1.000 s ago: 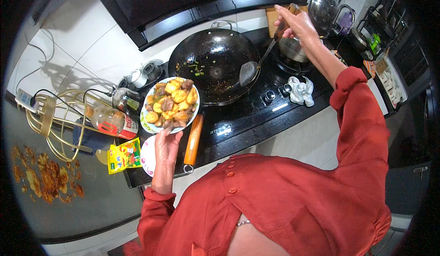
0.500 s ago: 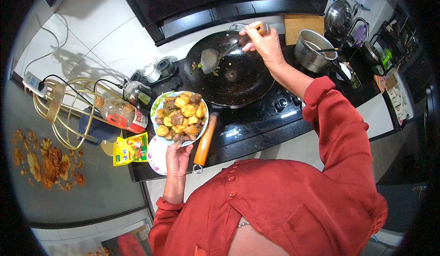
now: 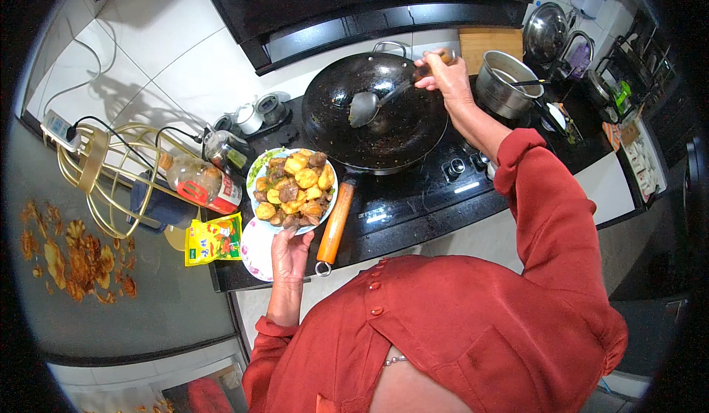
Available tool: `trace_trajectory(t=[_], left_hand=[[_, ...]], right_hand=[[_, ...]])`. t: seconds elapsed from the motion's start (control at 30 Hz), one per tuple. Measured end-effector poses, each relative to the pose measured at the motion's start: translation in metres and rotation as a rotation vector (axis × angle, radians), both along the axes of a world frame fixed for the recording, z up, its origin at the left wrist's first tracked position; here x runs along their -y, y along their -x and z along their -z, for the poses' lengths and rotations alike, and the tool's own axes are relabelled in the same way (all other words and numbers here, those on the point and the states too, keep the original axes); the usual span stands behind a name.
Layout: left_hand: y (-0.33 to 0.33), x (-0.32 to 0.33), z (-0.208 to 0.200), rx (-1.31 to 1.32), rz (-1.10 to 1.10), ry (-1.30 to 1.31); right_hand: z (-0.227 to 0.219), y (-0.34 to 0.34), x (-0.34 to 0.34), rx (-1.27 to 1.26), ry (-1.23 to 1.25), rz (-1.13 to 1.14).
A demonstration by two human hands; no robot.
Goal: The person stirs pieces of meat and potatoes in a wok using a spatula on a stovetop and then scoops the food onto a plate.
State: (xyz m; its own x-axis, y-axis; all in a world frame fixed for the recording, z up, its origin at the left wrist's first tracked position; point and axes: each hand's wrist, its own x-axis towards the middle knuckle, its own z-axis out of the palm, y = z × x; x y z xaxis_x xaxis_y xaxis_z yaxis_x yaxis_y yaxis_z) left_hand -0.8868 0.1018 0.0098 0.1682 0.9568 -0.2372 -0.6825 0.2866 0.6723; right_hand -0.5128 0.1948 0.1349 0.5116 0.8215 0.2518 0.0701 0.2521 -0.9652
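Observation:
My left hand [image 3: 291, 256] grips the near rim of a plate [image 3: 261, 214] heaped with browned potato chunks and pieces of meat [image 3: 294, 188]. Some chopped greens [image 3: 263, 163] lie along its far-left edge. My right hand [image 3: 447, 77] is wrapped round the handle of a wok spatula [image 3: 365, 108], whose blade is down in the black wok [image 3: 399, 143]. The wok holds only small dark scraps and an oily film. Its wooden handle [image 3: 336, 221] points toward me, just right of the plate.
A flowered plate [image 3: 256, 254] sits below the held one, beside a yellow seasoning packet [image 3: 213, 240]. Left stand a plastic bottle [image 3: 199, 182] and small jars [image 3: 249, 119]. Right of the wok is a steel pot [image 3: 506, 82], with a cutting board [image 3: 489, 48] behind.
The spatula blade has shifted from the wok's left side toward its middle, and my right hand has moved right. Fewer green bits show in the wok. The plate stays in my left hand.

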Motion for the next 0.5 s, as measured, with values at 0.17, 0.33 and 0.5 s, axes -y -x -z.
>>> trace_trajectory(t=[0.17, 0.33, 0.5], left_hand=[[-0.001, -0.008, 0.007, -0.051, 0.014, -0.017], [0.001, -0.014, 0.017, -0.058, 0.025, -0.038], [0.004, -0.014, 0.021, -0.077, 0.016, -0.028]], right_hand=[[-0.018, 0.019, -0.004, 0.673, -0.256, -0.311], [-0.007, 0.044, 0.006, 1.329, -0.179, -0.504], [-0.020, 0.073, 0.036, 1.318, -0.142, -0.685]])
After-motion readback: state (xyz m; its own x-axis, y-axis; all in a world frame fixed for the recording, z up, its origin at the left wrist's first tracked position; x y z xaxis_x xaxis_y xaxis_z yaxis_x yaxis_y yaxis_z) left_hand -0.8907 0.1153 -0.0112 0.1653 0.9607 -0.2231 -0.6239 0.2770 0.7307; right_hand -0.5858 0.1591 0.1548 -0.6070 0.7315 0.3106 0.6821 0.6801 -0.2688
